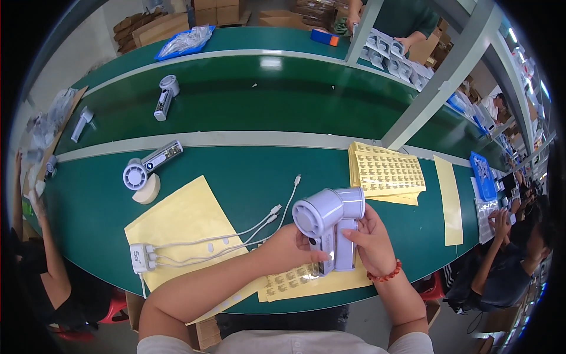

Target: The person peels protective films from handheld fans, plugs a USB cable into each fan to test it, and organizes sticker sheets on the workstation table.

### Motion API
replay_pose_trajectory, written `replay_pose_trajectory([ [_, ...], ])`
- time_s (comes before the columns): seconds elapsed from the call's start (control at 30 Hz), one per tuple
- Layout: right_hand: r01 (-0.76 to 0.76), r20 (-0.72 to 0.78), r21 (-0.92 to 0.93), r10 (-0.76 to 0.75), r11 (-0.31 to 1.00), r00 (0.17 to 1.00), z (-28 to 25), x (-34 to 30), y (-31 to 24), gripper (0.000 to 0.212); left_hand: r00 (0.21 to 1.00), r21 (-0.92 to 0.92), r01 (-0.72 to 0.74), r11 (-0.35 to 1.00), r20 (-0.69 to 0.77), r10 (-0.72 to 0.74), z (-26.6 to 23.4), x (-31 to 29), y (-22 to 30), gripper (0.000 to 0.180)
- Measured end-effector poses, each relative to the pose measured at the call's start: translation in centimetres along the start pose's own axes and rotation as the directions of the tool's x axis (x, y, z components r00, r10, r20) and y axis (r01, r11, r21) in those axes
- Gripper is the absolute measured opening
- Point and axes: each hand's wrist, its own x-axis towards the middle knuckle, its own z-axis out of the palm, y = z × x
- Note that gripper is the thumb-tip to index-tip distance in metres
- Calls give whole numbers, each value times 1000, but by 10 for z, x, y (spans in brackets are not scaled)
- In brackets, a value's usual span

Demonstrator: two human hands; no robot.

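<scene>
Close in front of me I hold what look like two lavender handheld fans [320, 213] side by side, heads up, their round heads overlapping. My left hand [292, 246] is closed round the handle with the dark, clear-covered part. My right hand [372, 239], with a red bead bracelet at its wrist, grips the plain lavender handle [345, 245], thumb on its front. Fingers behind the handles are hidden. Below them lies a yellow sticker sheet [289, 283]. To the left, white cables [206, 240] run from a white charger block [140, 258] on yellow paper [183, 221].
Another fan [135, 174] rests by a cream tape roll [147, 190]; two more, one a fan [167, 97], lie on the dark green strip beyond the rail. A sticker stack [386, 171] sits at right, near a metal post [436, 88]. Other people work at both sides and opposite.
</scene>
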Motion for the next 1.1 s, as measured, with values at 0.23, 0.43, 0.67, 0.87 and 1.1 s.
replay_pose_trajectory([
  [0.23,120,-27,-413,-144,903,989,7,-18,-2,59,971,464,66,883,-234,51,14,-9,11,64],
  [0.43,167,73,-490,-151,855,986,8,-21,20,38,938,142,-181,973,-272,214,3,6,-7,54],
  [0.67,317,283,-856,-143,409,949,29,-31,-3,43,955,59,64,996,-294,-44,1,-12,-3,52],
  [0.87,233,199,-914,-133,331,971,42,-31,-11,60,980,181,-141,973,-117,164,24,-21,5,72],
  [1.1,247,146,-821,-229,515,962,9,-47,-20,51,964,390,-260,883,54,260,23,-22,3,77],
])
